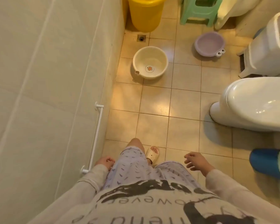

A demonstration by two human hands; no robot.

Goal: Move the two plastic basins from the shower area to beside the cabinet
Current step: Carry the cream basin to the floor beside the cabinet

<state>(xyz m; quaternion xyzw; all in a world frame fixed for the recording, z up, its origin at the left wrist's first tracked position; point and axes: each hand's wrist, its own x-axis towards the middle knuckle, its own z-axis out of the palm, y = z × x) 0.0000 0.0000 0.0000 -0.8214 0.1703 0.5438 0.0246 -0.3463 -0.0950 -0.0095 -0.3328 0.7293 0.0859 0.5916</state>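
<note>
A cream plastic basin (150, 62) with a small duck face printed inside sits on the tiled floor close to the left wall. A purple basin (209, 43) with two cartoon eyes on its rim rests further right, near the far end. Both are empty and well ahead of me. My left hand (104, 162) hangs by my left thigh with fingers curled and nothing in it. My right hand (197, 161) hangs at my right side, fingers spread, holding nothing.
A yellow bucket (145, 13) and a green stool (199, 10) stand at the far end. A floor drain (141, 38) lies by the cream basin. A white toilet (255, 104) and a white bin (268, 46) fill the right side. A white rail (95, 136) is on the left wall.
</note>
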